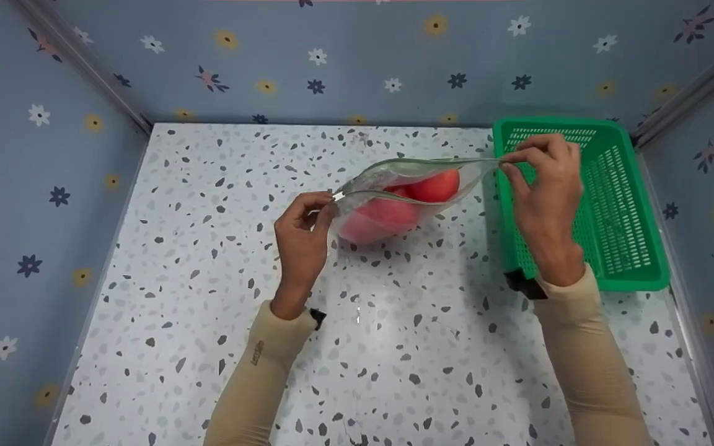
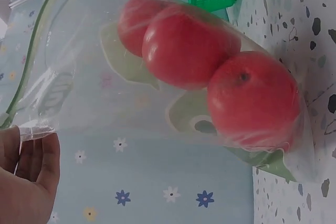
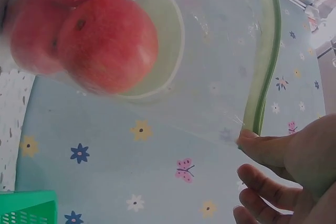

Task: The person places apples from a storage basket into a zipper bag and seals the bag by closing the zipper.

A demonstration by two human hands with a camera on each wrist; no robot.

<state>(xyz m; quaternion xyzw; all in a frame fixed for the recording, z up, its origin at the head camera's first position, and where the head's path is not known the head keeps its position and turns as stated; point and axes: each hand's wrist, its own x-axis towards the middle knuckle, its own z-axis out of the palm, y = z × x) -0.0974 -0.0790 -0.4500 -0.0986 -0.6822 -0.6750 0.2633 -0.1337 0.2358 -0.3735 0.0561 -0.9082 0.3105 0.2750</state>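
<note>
A clear zip bag (image 1: pixel 478 176) with a green-edged mouth hangs between both hands, its mouth parted. Inside lie red apples (image 1: pixel 437 186); three show through the plastic in the left wrist view, bunched at the bottom of the bag (image 2: pixel 79 66). My left hand (image 1: pixel 304 238) pinches one corner of the mouth, beside a small white slider (image 1: pixel 338 196). With thumb and forefinger, my right hand (image 1: pixel 549 192) pinches the opposite corner; its other fingers hold nothing in the right wrist view. The bag's lower end reaches down near the tabletop.
A green plastic basket (image 1: pixel 661 260) with slotted walls stands at the right, partly under my right hand and wrist. Speckled white tabletop (image 1: pixel 208 297) spreads below the arms. Blue flowered panels (image 1: pixel 357 62) enclose the back and both sides.
</note>
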